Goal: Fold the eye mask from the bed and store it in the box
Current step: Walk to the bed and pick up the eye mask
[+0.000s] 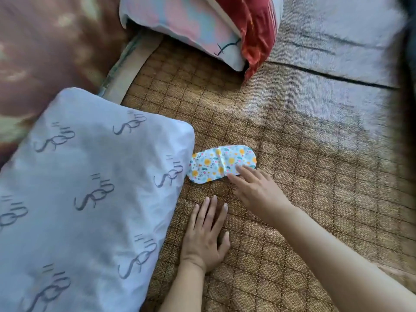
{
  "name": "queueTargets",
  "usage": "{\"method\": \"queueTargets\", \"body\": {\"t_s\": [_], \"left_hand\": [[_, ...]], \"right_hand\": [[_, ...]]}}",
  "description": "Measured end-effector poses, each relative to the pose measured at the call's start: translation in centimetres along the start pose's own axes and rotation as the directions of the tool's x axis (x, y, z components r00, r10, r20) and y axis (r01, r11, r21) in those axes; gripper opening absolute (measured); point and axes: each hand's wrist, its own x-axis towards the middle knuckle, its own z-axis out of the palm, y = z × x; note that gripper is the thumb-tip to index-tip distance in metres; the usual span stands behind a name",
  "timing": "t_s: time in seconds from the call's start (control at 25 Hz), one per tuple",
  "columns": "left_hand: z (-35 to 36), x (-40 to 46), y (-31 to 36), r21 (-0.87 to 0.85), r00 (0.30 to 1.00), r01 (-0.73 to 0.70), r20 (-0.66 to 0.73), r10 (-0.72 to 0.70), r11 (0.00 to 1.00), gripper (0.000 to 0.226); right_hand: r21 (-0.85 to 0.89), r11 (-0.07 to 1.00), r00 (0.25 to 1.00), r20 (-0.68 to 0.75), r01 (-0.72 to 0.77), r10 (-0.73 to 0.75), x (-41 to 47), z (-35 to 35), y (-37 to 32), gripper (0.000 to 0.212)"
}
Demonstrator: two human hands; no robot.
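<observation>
A woven straw bed mat [281, 136] in golden brown, patterned with a grid of circles, covers most of the view and carries everything else. On its left side lies a large pale blue-grey pillow [90, 188] printed with dark looping marks, its right corner touching the left end of the eye mask. At the top sits a second, smaller pillow [180, 25] in pastel pink and blue, with a crumpled red-orange striped cloth [254, 30] draped over its right side. Both forearms are bare. The right hand [256, 190] reaches in from the lower right, fingers extended and loosely spread, with the fingertips [239, 168] resting on the lower right edge of the mask; nothing is gripped. The left hand [204, 235] lies palm down on the mat just below the mask and apart from it, fingers straight and close together, thumb out to the side, holding nothing. The small white eye mask [221, 163] with a yellow flower and green leaf print lies flat and unfolded on the mat, a crease down its middle.
</observation>
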Motion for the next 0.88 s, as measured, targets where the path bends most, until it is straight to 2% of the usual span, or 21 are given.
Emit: {"method": "queueTargets", "body": {"t_s": [0.24,0.28,0.4,0.44,0.6,0.72,0.84,0.88], "left_hand": [[-0.3,0.0,0.1,0.025,1.0,-0.005,-0.017,0.006,1.0,0.068],[-0.4,0.0,0.1,0.028,1.0,-0.003,-0.015,0.003,1.0,0.068],[-0.5,0.1,0.1,0.03,1.0,-0.001,-0.006,0.002,1.0,0.068],[-0.5,0.1,0.0,0.029,1.0,0.001,-0.001,-0.001,1.0,0.067],[-0.7,0.2,0.1,0.027,1.0,0.008,-0.011,-0.008,1.0,0.065],[-0.9,0.1,0.3,0.045,1.0,0.007,-0.031,-0.006,0.999,0.063],[-1.1,0.0,0.4,0.064,0.999,0.011,-0.048,-0.007,0.998,0.061],[-1.2,-0.1,0.5,0.061,0.999,0.013,-0.046,-0.011,0.998,0.061]], "right_hand": [[-0.105,0.992,0.994,0.089,0.068,-0.059,4.1,1.0,-0.2,0.059],[-0.137,0.988,0.996,0.07,0.072,-0.063,3.8,0.9,-0.2,0.058],[-0.299,0.954,0.987,-0.144,0.026,-0.072,2.3,1.2,0.0,0.05],[-0.316,0.949,0.982,-0.174,0.018,-0.077,1.8,1.4,0.1,0.046],[-0.385,0.922,0.997,-0.078,-0.039,0.009,0.2,2.1,0.1,0.051],[-0.28,0.959,0.999,-0.023,-0.041,0.036,-1.5,2.9,-0.3,0.053],[-0.191,0.96,0.962,-0.216,-0.207,0.164,-2.8,2.3,-0.9,0.047],[-0.097,0.952,0.941,-0.214,-0.289,0.264,-2.7,2.1,-0.9,0.05]]}}
